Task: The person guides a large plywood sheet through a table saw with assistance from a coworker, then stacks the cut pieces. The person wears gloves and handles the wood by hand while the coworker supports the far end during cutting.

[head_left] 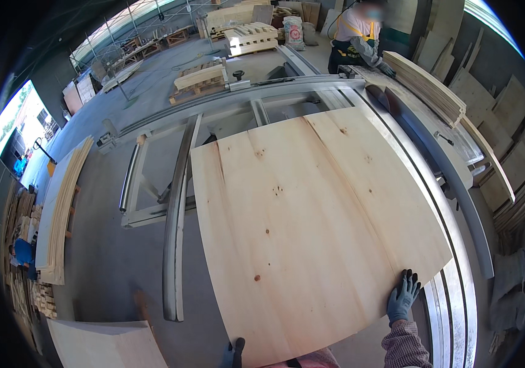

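Pale plywood, a broad sheet (311, 233), lay flat across the grey saw counter (458, 294), filling the middle of the view. At its near edge the left hand (233, 354), in a dark glove, curled its fingers over the rim at the bottom of the picture; most of that hand was cut off, so how firmly it gripped I could not tell. The right hand (402, 297), in a grey glove with a checked sleeve behind it, lay open with fingers spread flat on the sheet's near right corner, pressing rather than clasping. To the left a steel frame (173, 214) stood over the concrete floor, and another board (106, 343) lay at the lower left. Farther left a stack (60, 214) of sheets stood by the wall. At the far end a person (357, 40) touched a pile (428, 86) of cut boards, with pallets (250, 37) beyond.
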The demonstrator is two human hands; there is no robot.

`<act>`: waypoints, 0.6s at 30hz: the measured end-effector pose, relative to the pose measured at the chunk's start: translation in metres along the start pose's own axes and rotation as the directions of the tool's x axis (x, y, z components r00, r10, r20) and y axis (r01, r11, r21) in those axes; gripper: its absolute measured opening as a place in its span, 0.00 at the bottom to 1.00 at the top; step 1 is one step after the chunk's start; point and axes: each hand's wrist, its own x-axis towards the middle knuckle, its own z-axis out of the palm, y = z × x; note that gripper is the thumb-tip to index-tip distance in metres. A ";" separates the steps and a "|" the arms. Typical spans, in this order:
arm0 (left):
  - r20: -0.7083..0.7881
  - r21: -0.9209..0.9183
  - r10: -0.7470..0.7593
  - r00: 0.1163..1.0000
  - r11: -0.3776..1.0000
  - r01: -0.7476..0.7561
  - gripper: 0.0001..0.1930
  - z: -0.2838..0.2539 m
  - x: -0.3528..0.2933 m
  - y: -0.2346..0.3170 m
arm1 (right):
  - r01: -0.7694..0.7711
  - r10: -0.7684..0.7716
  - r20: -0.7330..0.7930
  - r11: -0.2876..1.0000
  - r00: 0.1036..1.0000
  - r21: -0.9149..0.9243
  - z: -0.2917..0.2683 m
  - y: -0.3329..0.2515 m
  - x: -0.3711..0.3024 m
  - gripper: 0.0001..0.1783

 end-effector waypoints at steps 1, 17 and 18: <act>-0.013 0.005 -0.010 1.000 1.000 0.010 0.33 -0.002 0.005 0.002 | -0.003 0.003 0.006 1.000 1.000 0.002 -0.002 -0.004 -0.001 0.37; 0.066 -0.046 -0.117 0.991 0.992 0.120 0.32 -0.007 0.052 0.088 | -0.061 0.061 0.007 0.998 0.998 0.009 -0.023 -0.038 0.025 0.34; 0.063 -0.069 -0.129 0.990 0.989 0.133 0.32 0.004 0.053 0.099 | -0.047 0.047 -0.002 0.999 0.999 0.014 -0.022 -0.032 0.033 0.34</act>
